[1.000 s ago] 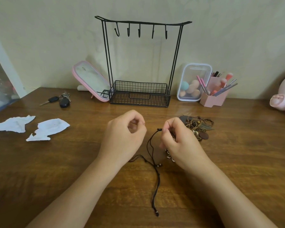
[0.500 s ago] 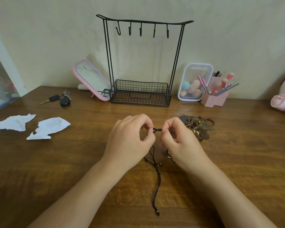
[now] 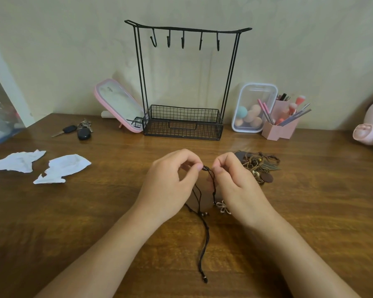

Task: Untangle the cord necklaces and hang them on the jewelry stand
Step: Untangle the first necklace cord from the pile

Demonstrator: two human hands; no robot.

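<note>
Left hand: left hand (image 3: 170,181) at frame centre, fingers (image 3: 197,167) curled in, pinching the top end of the black cord necklace (image 3: 205,239).
Right hand: right hand (image 3: 239,186) just beside it, fingers (image 3: 219,169) pinching the same small knot from the other side.
Cord: drops from the pinch to the table (image 3: 95,211), with the tail running toward lower centre. The flower pendant (image 3: 223,207) lies by the right wrist.
Pile: pile of tangled necklaces (image 3: 260,166) sits on the table right of the hands, near them, and looks knotted together.
Stand: jewelry stand (image 3: 187,30) is upper centre against the wall, all five hooks (image 3: 182,41) bare.
Done: looks like one necklace is separated from the pile. Nothing is hung.
Left: free this knot, hang the cord, then work through the whole pile. Early stage, I'd say.
Room: bare table between hands and stand, so a straight lift to the hooks looks open.
Edges: pink mirror (image 3: 119,105) leans just beside the stand's left post. Clear box (image 3: 253,91) and brush holder (image 3: 276,131) stand to its right. Keys (image 3: 78,130) and paper scraps (image 3: 41,165) lie at left, well apart. The near table edge is out of frame.
</note>
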